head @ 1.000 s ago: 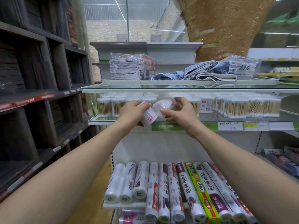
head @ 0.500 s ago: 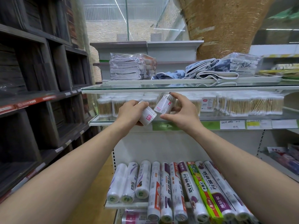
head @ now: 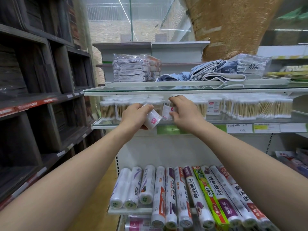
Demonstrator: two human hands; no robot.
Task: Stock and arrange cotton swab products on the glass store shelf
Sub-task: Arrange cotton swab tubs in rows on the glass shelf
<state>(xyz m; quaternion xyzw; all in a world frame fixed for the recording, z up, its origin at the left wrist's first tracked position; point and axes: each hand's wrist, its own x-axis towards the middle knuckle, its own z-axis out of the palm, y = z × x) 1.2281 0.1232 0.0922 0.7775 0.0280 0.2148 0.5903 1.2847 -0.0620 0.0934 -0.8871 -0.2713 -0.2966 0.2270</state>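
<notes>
Currently left hand (head: pixel 133 115) wrapped round light, rigid swab tub (head: pixel 152 120); right hand (head: pixel 182 112) pinching second tub (head: pixel 166 111) at glass shelf (head: pixel 250 121). Smooth plastic, slippery: grip round sides.

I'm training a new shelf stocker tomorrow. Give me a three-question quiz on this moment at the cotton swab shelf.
1. True or false: the left hand holds a cotton swab tub tilted in front of the glass shelf.
2. Where is the right hand putting its swab tub?
A. the top shelf with the folded cloths
B. the row of swab tubs
C. the bottom rack of wrap rolls
3. Fill in: each hand holds ____ tub.

Key: 1 true; 2 B; 3 one
</notes>
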